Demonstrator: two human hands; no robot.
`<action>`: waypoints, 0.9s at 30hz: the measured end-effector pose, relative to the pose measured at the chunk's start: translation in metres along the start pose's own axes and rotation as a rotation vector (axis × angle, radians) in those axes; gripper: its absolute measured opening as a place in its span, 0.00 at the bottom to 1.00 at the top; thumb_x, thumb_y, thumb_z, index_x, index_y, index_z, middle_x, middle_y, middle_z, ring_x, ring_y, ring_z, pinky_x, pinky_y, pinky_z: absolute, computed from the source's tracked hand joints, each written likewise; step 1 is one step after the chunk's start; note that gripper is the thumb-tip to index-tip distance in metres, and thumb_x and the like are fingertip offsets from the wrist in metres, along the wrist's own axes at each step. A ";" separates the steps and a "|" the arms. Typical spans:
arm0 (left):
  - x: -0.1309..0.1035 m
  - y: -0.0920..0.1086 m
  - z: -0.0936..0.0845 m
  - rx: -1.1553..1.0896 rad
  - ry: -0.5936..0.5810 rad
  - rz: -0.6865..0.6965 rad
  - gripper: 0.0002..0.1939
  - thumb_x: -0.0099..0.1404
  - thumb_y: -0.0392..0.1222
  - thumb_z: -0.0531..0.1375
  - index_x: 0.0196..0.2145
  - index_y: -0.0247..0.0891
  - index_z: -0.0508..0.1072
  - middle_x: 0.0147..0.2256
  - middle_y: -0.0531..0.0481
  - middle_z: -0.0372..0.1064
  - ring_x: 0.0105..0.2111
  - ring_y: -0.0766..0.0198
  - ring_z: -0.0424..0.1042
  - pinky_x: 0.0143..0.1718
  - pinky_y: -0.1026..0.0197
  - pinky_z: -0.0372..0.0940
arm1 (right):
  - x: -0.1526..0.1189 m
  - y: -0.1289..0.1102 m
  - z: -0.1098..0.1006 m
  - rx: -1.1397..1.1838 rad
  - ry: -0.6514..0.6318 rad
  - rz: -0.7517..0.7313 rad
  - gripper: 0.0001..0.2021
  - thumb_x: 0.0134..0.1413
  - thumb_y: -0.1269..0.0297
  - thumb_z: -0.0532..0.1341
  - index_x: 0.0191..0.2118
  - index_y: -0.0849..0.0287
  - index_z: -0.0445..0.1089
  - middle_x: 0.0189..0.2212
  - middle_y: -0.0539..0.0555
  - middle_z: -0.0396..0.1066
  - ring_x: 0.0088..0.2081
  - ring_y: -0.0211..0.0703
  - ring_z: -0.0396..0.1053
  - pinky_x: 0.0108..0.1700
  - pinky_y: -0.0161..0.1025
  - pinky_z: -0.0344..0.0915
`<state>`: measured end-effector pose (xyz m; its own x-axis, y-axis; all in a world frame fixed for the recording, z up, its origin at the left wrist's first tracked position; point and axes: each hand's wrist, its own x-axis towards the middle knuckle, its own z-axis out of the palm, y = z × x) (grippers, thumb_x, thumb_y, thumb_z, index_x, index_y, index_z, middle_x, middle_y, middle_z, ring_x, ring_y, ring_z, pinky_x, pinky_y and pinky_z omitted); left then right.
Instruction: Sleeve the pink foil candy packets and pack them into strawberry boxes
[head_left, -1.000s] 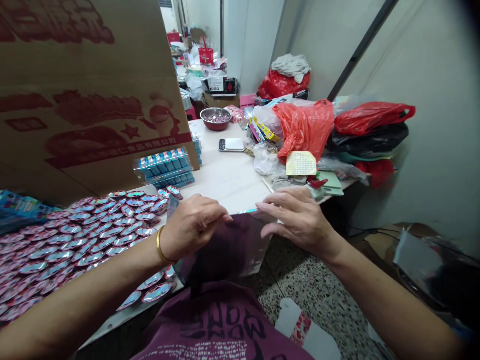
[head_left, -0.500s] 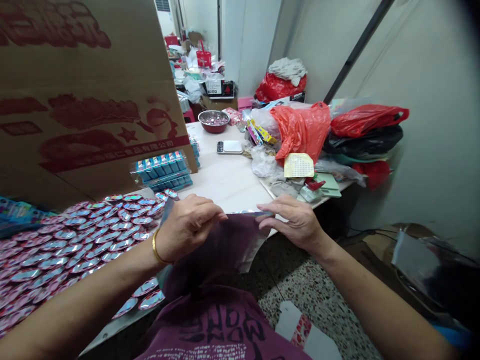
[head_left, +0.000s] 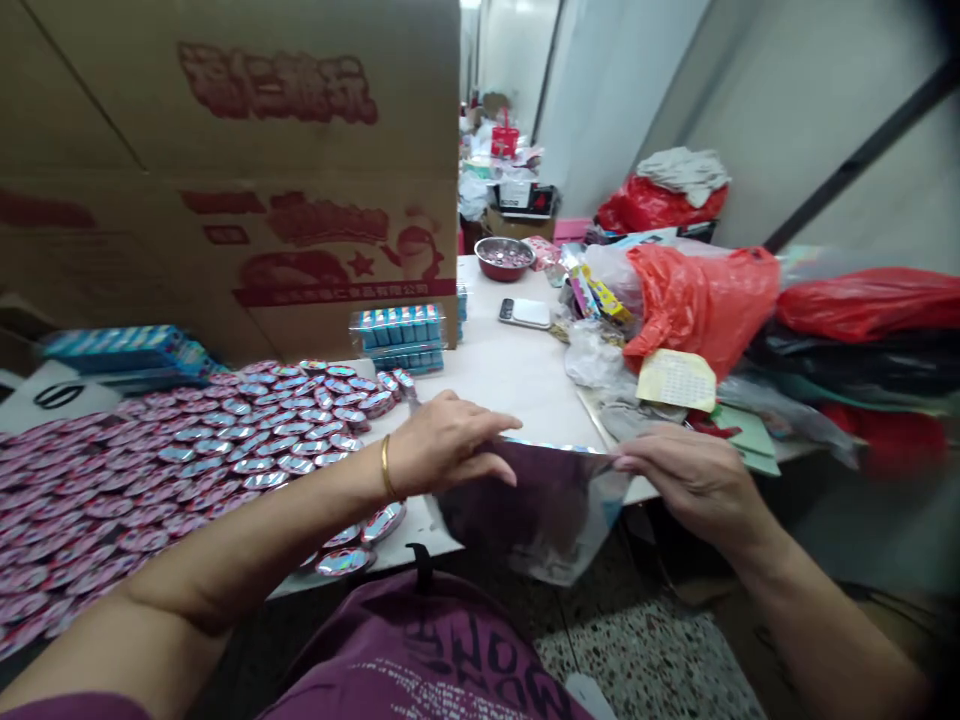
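A translucent plastic bag (head_left: 540,515) with a shiny upper edge hangs in front of my body, over the table's front edge. My right hand (head_left: 697,480) pinches its upper right corner between thumb and fingers. At the bag's upper left, my left hand (head_left: 446,445) has its thumb and fingers spread apart; the bag's left corner is partly hidden behind it. Left of my left arm, many oval, shiny foil-topped packs (head_left: 262,465) with pink-red rims lie in rows on the white table (head_left: 499,375).
A large printed cardboard box (head_left: 300,240) stands behind the packs. Beside it are clear-wrapped blue packs (head_left: 401,335). Farther back sit a small white scale (head_left: 525,313) and a red bowl (head_left: 504,262) of small items. Red plastic bags (head_left: 697,300) crowd the right side.
The view has swung left. My left hand's fingers have spread from their grip on the bag, while my right hand has closed on its right corner. The bag hangs wider and flatter.
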<state>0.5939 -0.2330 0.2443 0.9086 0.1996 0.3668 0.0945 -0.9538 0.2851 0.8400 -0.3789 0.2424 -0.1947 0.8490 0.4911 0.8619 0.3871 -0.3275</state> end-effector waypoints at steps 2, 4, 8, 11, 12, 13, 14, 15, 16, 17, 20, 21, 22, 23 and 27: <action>-0.013 -0.012 -0.012 -0.084 -0.001 -0.072 0.21 0.57 0.47 0.59 0.46 0.35 0.65 0.29 0.49 0.71 0.29 0.67 0.68 0.33 0.64 0.60 | 0.002 0.007 -0.008 -0.001 0.000 -0.025 0.04 0.52 0.67 0.58 0.30 0.57 0.70 0.24 0.50 0.70 0.26 0.37 0.67 0.31 0.33 0.62; -0.026 -0.022 -0.021 -0.195 0.016 -0.138 0.18 0.58 0.43 0.58 0.46 0.35 0.66 0.30 0.49 0.71 0.30 0.68 0.69 0.33 0.65 0.61 | 0.002 0.016 -0.016 -0.002 -0.018 -0.035 0.04 0.52 0.66 0.58 0.30 0.55 0.70 0.23 0.49 0.70 0.26 0.38 0.67 0.30 0.34 0.63; -0.037 -0.025 -0.026 -0.417 0.080 -0.228 0.12 0.59 0.36 0.56 0.42 0.35 0.69 0.27 0.52 0.70 0.27 0.71 0.68 0.32 0.68 0.62 | 0.007 0.016 -0.017 -0.101 -0.080 -0.055 0.06 0.53 0.62 0.57 0.34 0.53 0.71 0.33 0.51 0.73 0.35 0.42 0.70 0.39 0.39 0.65; -0.034 -0.016 -0.023 -0.534 0.094 -0.254 0.12 0.57 0.35 0.57 0.41 0.34 0.70 0.26 0.53 0.69 0.26 0.72 0.67 0.31 0.68 0.63 | 0.021 -0.009 0.003 -0.219 -0.033 -0.085 0.18 0.49 0.56 0.60 0.47 0.54 0.66 0.46 0.55 0.68 0.47 0.49 0.65 0.53 0.51 0.55; -0.032 -0.013 -0.022 -0.565 0.093 -0.260 0.13 0.57 0.35 0.57 0.41 0.34 0.70 0.26 0.53 0.69 0.26 0.72 0.67 0.31 0.69 0.63 | 0.027 -0.019 0.014 -0.230 -0.022 -0.105 0.23 0.48 0.53 0.60 0.50 0.54 0.64 0.47 0.56 0.67 0.50 0.51 0.63 0.55 0.53 0.51; -0.031 -0.010 -0.022 -0.591 0.098 -0.269 0.13 0.57 0.35 0.57 0.41 0.34 0.70 0.26 0.53 0.68 0.26 0.72 0.67 0.31 0.69 0.63 | 0.034 -0.029 0.027 -0.221 -0.028 -0.135 0.25 0.47 0.52 0.60 0.52 0.55 0.62 0.47 0.57 0.67 0.51 0.51 0.62 0.57 0.54 0.49; -0.031 -0.008 -0.022 -0.613 0.103 -0.278 0.13 0.56 0.35 0.57 0.41 0.34 0.70 0.26 0.53 0.68 0.26 0.72 0.66 0.31 0.69 0.63 | 0.041 -0.036 0.040 -0.202 -0.028 -0.160 0.27 0.47 0.50 0.60 0.52 0.56 0.61 0.47 0.57 0.67 0.51 0.50 0.61 0.58 0.53 0.47; -0.030 -0.007 -0.021 -0.635 0.106 -0.286 0.13 0.56 0.35 0.58 0.41 0.34 0.70 0.26 0.53 0.68 0.26 0.72 0.66 0.31 0.69 0.63 | 0.047 -0.042 0.053 -0.178 -0.010 -0.174 0.27 0.47 0.50 0.59 0.52 0.56 0.61 0.46 0.56 0.68 0.51 0.49 0.61 0.58 0.53 0.47; -0.030 -0.006 -0.021 -0.657 0.107 -0.291 0.13 0.56 0.35 0.58 0.41 0.34 0.70 0.26 0.53 0.68 0.26 0.72 0.66 0.31 0.69 0.63 | 0.054 -0.046 0.066 -0.145 0.015 -0.186 0.25 0.47 0.49 0.59 0.50 0.56 0.62 0.44 0.56 0.68 0.51 0.49 0.61 0.58 0.53 0.47; -0.031 -0.006 -0.021 -0.677 0.106 -0.296 0.13 0.56 0.35 0.58 0.40 0.33 0.70 0.26 0.53 0.68 0.26 0.72 0.66 0.30 0.69 0.63 | 0.059 -0.048 0.076 -0.100 0.046 -0.196 0.23 0.48 0.50 0.59 0.48 0.57 0.64 0.42 0.56 0.69 0.49 0.47 0.63 0.57 0.52 0.49; -0.035 -0.006 -0.021 -0.720 0.112 -0.312 0.12 0.56 0.36 0.58 0.40 0.32 0.70 0.25 0.52 0.68 0.26 0.71 0.67 0.30 0.69 0.63 | 0.069 -0.049 0.097 0.068 0.125 -0.230 0.11 0.52 0.56 0.58 0.37 0.58 0.67 0.32 0.53 0.70 0.38 0.41 0.67 0.49 0.44 0.58; -0.037 -0.007 -0.022 -0.724 0.117 -0.321 0.12 0.56 0.36 0.59 0.39 0.32 0.70 0.26 0.52 0.68 0.27 0.71 0.67 0.29 0.70 0.63 | 0.071 -0.050 0.099 0.111 0.137 -0.234 0.08 0.53 0.59 0.57 0.34 0.58 0.67 0.28 0.52 0.70 0.34 0.39 0.66 0.45 0.41 0.61; -0.039 -0.007 -0.024 -0.723 0.120 -0.328 0.12 0.56 0.37 0.59 0.39 0.32 0.70 0.26 0.51 0.69 0.27 0.71 0.68 0.29 0.70 0.64 | 0.072 -0.050 0.101 0.140 0.144 -0.228 0.07 0.54 0.61 0.56 0.31 0.58 0.66 0.25 0.51 0.68 0.30 0.38 0.65 0.40 0.39 0.62; -0.040 -0.008 -0.026 -0.713 0.121 -0.335 0.12 0.56 0.37 0.59 0.39 0.32 0.70 0.27 0.51 0.69 0.27 0.71 0.68 0.30 0.70 0.64 | 0.073 -0.051 0.101 0.157 0.152 -0.214 0.07 0.55 0.63 0.55 0.30 0.58 0.65 0.23 0.51 0.66 0.28 0.38 0.64 0.36 0.37 0.61; -0.046 -0.016 -0.033 -0.619 0.157 -0.332 0.09 0.56 0.38 0.60 0.35 0.32 0.73 0.28 0.49 0.71 0.29 0.69 0.70 0.31 0.69 0.65 | 0.075 -0.054 0.095 0.171 0.168 -0.169 0.06 0.56 0.65 0.55 0.30 0.59 0.65 0.22 0.51 0.66 0.27 0.37 0.63 0.33 0.35 0.60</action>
<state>0.5367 -0.2191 0.2522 0.7986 0.5310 0.2835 0.0653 -0.5447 0.8361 0.7345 -0.3023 0.2202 -0.2363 0.7016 0.6722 0.7294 0.5852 -0.3544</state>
